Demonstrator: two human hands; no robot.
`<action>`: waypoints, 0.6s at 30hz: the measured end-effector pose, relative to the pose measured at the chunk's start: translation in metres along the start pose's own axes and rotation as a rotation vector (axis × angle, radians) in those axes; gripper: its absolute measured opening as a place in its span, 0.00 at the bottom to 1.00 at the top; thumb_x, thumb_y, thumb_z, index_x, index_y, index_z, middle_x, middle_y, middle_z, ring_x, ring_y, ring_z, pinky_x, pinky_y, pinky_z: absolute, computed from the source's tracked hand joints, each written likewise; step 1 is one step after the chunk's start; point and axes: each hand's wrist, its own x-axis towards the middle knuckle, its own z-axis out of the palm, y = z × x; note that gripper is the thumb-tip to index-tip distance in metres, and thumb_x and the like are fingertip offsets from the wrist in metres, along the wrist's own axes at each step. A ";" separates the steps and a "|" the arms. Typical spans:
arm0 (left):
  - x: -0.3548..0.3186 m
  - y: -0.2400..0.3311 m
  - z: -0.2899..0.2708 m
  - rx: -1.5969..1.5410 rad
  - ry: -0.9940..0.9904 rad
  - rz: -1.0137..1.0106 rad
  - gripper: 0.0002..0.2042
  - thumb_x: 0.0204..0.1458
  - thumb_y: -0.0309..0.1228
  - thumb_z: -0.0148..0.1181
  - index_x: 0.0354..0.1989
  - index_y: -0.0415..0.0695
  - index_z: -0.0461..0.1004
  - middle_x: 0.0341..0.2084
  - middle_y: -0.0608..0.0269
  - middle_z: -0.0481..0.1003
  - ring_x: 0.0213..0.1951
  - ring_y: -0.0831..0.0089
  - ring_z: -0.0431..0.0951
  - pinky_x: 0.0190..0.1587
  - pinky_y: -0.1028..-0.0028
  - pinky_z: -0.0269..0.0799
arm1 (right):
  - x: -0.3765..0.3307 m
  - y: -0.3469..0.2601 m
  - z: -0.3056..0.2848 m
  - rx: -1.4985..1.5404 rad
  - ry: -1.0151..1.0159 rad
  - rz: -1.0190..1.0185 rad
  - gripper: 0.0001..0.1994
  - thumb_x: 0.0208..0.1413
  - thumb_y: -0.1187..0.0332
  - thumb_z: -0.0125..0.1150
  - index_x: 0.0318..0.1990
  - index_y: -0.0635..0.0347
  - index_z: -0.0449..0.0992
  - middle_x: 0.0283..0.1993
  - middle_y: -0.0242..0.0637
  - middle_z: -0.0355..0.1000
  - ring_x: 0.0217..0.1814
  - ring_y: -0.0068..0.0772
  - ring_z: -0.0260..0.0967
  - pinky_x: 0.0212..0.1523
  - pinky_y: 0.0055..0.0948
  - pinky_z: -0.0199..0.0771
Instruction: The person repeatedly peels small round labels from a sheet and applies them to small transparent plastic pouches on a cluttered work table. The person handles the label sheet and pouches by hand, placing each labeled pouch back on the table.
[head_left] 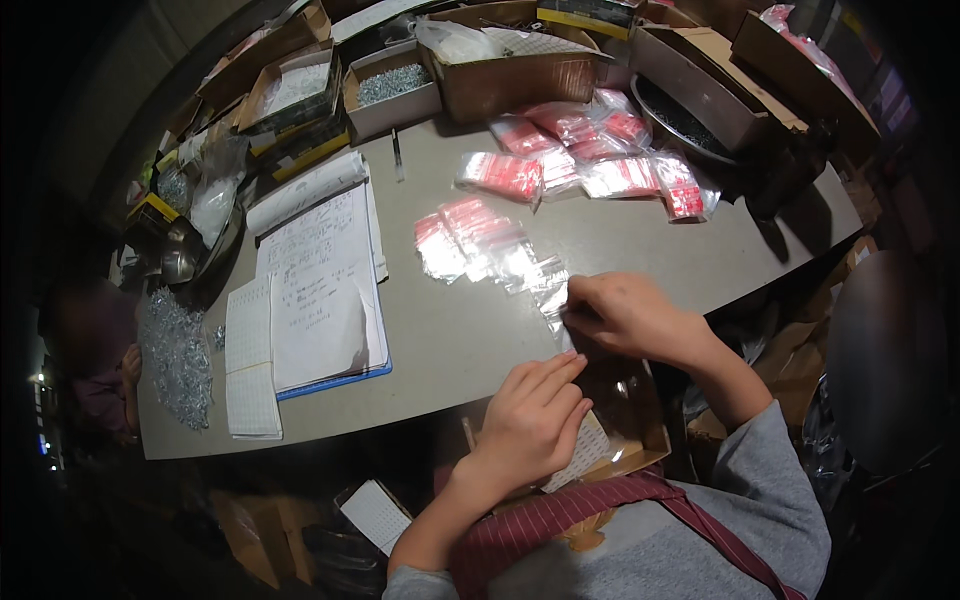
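Observation:
My right hand (635,315) is at the table's near edge, its fingers pinched on a small clear plastic bag (552,300). Just below and to the left is my left hand (530,420), palm down, its fingertips by the bag's lower end. Its fingers and thumb are drawn together; what is between them, if anything, is hidden. Beneath that hand lies a sheet of small printed labels (588,448) in an open cardboard box (640,440) at my lap. An overlapping row of small red-and-clear zip bags (465,235) runs from the bag to the left.
Filled red-and-clear bags (610,160) are piled farther back. Left on the table (450,345) are a clipboard with written sheets (325,300), a label stack (252,370) and a bag of metal parts (177,360). A pen (398,155) and boxes of hardware (393,88) stand behind.

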 end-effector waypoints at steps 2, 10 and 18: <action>0.001 0.001 -0.001 -0.004 -0.003 -0.013 0.05 0.52 0.25 0.64 0.33 0.36 0.78 0.45 0.49 0.80 0.53 0.57 0.79 0.55 0.61 0.71 | 0.002 0.003 -0.005 -0.061 -0.027 0.098 0.18 0.55 0.55 0.69 0.36 0.63 0.76 0.31 0.50 0.77 0.37 0.58 0.75 0.35 0.47 0.72; -0.012 -0.010 -0.021 -0.268 0.046 -0.235 0.04 0.51 0.24 0.63 0.30 0.36 0.76 0.44 0.52 0.81 0.48 0.54 0.80 0.53 0.62 0.70 | 0.000 -0.001 -0.036 0.194 -0.368 0.074 0.22 0.54 0.49 0.70 0.39 0.63 0.77 0.27 0.46 0.74 0.30 0.45 0.74 0.33 0.39 0.71; 0.017 -0.036 0.008 0.145 0.096 -0.003 0.07 0.51 0.26 0.63 0.31 0.34 0.75 0.51 0.39 0.76 0.60 0.46 0.72 0.59 0.56 0.67 | 0.034 0.022 -0.014 0.390 -0.077 0.026 0.09 0.58 0.70 0.63 0.42 0.65 0.74 0.34 0.36 0.75 0.37 0.23 0.72 0.39 0.28 0.73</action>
